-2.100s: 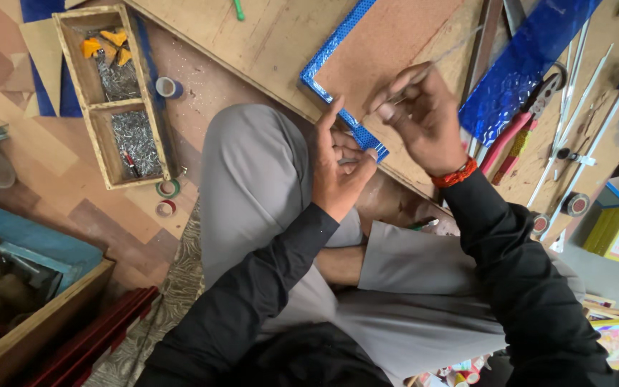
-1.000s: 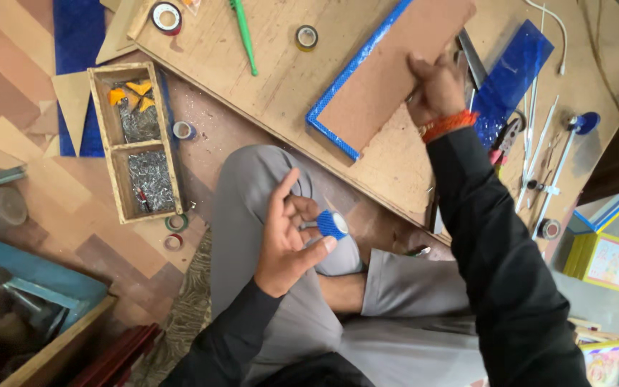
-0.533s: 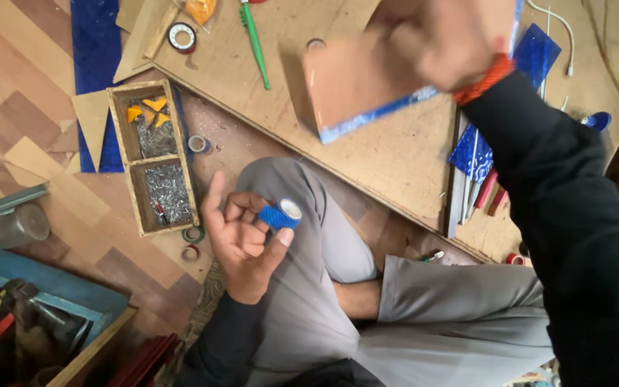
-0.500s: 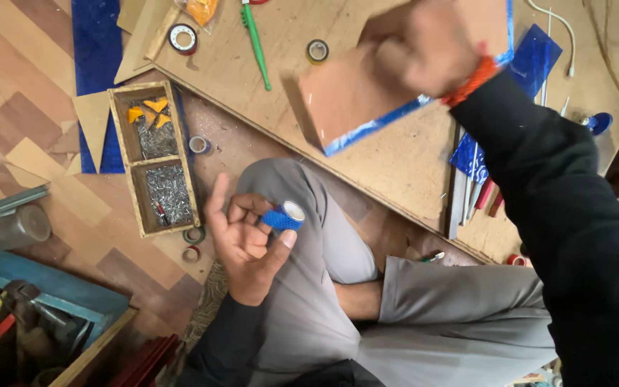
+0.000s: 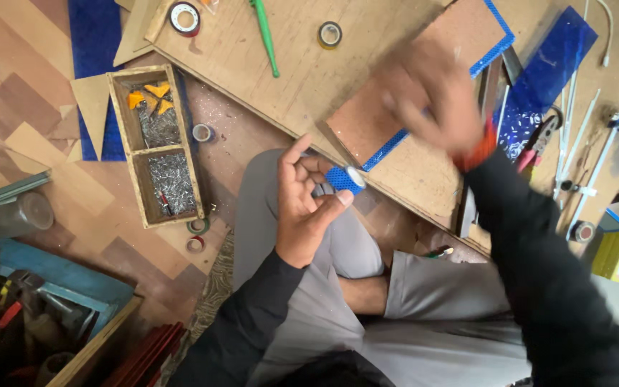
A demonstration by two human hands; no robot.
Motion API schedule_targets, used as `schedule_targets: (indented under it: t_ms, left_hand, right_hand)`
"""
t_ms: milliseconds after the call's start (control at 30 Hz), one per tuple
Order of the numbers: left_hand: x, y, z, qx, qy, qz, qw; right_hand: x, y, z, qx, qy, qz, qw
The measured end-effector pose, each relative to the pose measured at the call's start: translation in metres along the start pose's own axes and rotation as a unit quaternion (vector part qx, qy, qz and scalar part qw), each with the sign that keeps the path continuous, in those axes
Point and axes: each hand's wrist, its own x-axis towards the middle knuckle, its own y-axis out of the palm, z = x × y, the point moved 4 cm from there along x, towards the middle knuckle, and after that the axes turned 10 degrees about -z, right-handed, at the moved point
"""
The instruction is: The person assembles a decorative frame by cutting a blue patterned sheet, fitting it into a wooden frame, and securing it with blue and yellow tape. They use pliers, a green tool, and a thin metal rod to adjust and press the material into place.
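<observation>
L hand [image 5: 302, 204] pinched a blue tape roll [image 5: 344, 179], just below the brown board [image 5: 395, 107]. R hand [image 5: 431, 97] lay blurred on that board; grip can't tell.

We see open plywood board [image 5: 266, 50] btwn the green stick [image 5: 264, 36] and the brown panel [image 5: 402, 93], w/ only a small tape ring [image 5: 330, 34] in the way. Right of the panel it's crowded: blue sheet [image 5: 542, 79], pliers [image 5: 535, 143], white rods [image 5: 571, 107]. Left, the wooden tray [image 5: 153, 143] blocks the floor beside the knee [image 5: 266, 186].
</observation>
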Motion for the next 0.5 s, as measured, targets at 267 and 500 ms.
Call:
schedule_targets:
  t_ms: [267, 500]
  left_hand:
    - [-0.007, 0.008, 0.025, -0.036, -0.04, 0.039, 0.998]
    - [0.033, -0.005, 0.001, 0.246, 0.144, 0.027, 0.958]
  right_hand:
    - [-0.096, 0.032, 0.093, -0.05, -0.003, -0.188, 0.981]
    - [-0.109, 0.024, 0.09, -0.117, 0.074, -0.098, 0.985]
